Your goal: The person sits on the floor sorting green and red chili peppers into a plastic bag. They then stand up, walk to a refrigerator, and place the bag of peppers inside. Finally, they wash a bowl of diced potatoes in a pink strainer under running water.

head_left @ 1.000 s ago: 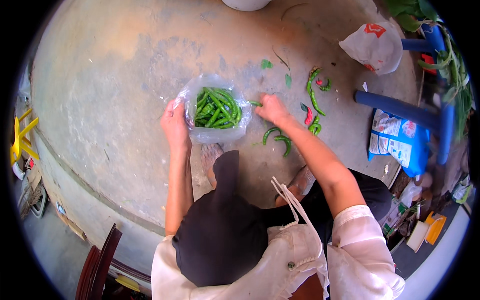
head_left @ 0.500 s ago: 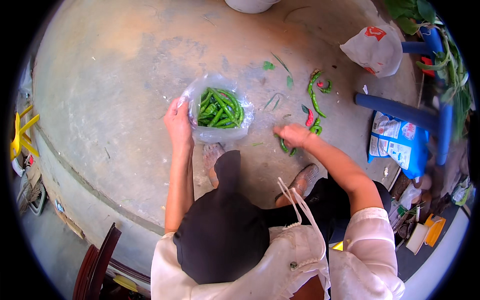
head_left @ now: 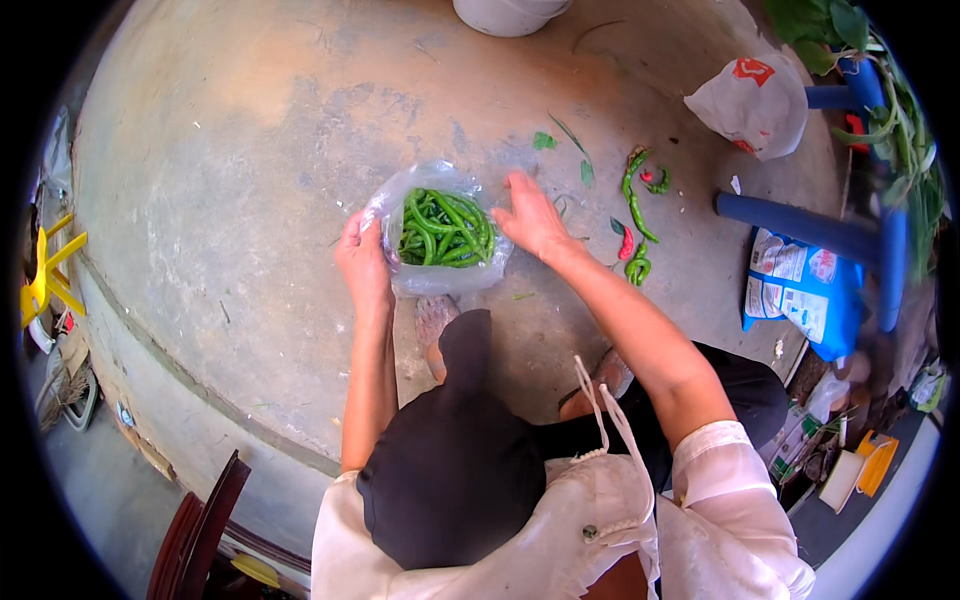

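Two bare hands at work here, one on each side of a single clear plastic bag (head_left: 425,283) just left of the frame's centre! The left hand (head_left: 364,255) has thumb and fingers clamped on the bag's left rim; the right hand (head_left: 535,218) is at the right rim, forefinger stretched out, thumb and forefinger apart, and from here I can't tell whether it touches the plastic. And there's the heap of green chillies (head_left: 445,232), inside the bag, squarely between the two hands, too tangled for me to count! Over to the concrete floor, right of centre: one red chilli (head_left: 626,243), one long green stretch (head_left: 637,205) that could be one chilli or two end to end, one small curled green one (head_left: 658,183), and a green knot (head_left: 637,266) below, number unclear, all lying well apart from the right hand. Two bits of green leaf (head_left: 544,141) sit above that hand. One white bucket (head_left: 510,14) at the top edge, one white plastic bag (head_left: 755,108) at upper right, one blue-and-white sack (head_left: 808,292) beneath it, one yellow object (head_left: 50,275) far left!
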Demonstrator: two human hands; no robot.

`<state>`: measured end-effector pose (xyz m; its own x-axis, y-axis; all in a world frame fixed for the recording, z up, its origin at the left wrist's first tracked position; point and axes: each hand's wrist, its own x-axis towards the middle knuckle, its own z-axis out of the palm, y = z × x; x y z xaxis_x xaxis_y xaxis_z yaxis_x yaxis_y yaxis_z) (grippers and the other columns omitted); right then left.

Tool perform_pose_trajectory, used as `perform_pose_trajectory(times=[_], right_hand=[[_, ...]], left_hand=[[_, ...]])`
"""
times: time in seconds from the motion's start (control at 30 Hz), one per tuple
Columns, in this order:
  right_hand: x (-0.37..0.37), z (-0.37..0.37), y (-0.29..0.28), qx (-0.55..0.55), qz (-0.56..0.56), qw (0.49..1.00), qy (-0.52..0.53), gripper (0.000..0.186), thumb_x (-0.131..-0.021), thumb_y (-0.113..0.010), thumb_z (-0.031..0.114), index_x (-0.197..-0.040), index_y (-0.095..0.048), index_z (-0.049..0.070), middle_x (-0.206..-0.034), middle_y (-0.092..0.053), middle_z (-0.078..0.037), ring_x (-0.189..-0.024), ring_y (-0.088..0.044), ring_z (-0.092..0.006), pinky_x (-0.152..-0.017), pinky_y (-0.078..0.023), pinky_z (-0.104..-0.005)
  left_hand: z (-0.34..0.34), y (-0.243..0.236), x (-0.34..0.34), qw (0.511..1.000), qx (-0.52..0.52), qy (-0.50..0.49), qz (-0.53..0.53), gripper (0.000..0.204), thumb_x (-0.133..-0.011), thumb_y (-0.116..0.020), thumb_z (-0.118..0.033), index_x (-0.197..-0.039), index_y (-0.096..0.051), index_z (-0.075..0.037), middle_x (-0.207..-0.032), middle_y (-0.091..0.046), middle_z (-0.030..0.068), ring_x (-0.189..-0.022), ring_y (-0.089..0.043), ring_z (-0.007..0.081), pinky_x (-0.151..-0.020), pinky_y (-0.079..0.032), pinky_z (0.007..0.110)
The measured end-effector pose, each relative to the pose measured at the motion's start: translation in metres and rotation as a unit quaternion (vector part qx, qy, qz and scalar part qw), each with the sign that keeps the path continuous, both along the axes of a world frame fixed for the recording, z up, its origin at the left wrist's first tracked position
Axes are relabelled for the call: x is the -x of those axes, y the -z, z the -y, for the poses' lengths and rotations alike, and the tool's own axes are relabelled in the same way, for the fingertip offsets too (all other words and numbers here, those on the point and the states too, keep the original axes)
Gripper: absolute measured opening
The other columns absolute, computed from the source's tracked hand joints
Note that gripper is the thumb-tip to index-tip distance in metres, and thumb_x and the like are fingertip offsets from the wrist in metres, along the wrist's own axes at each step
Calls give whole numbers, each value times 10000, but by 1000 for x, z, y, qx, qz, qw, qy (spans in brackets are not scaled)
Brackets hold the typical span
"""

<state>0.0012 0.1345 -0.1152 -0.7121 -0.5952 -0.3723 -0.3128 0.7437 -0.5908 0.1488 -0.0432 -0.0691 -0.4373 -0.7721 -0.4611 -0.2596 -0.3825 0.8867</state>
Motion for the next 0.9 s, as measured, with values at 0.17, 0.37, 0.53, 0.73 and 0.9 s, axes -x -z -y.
perform_pose_trajectory(times=[0.17,0.37,0.53,0.73,0.9], right_hand=[[-4,-16,23,6,349,936,37,187,-815,-661,132,-927,-548,34,-775,-614,-68,-624,-613,-120,-534,-473,-267],[67,-17,-102,166,486,857,-54,197,-845,-650,178,-979,-577,53,-789,-631,-37,-575,-595,-88,-485,-457,-226],[127,-80,-68,11,239,966,95,241,-855,-615,252,-998,-623,58,-769,-647,-58,-615,-614,-95,-509,-474,-236],[85,-208,41,-272,-86,955,81,278,-758,-598,220,-959,-580,28,-873,-645,-224,-856,-623,-391,-770,-498,-445],[87,-234,41,-204,-41,948,242,391,-731,-665,278,-1019,-576,30,-941,-655,-210,-938,-622,-370,-813,-483,-449]], left_hand=[[-2,-23,5,1000,10,4,-20,147,-901,-543,-101,-979,-641,-24,-698,-559,-26,-522,-457,39,-438,-362,202],[2,-66,13,994,27,-44,-95,143,-913,-522,-108,-949,-636,-29,-714,-555,-27,-530,-447,36,-444,-356,202],[0,-30,20,996,58,-17,-65,125,-908,-525,-106,-927,-631,-41,-726,-542,-53,-595,-435,16,-515,-341,182],[-12,-23,16,998,18,-4,-61,129,-908,-515,-103,-941,-620,-35,-759,-548,-55,-630,-433,13,-535,-332,182],[-6,-21,15,998,14,15,-57,142,-911,-508,-107,-967,-614,-31,-753,-540,-56,-620,-435,14,-529,-333,182]])
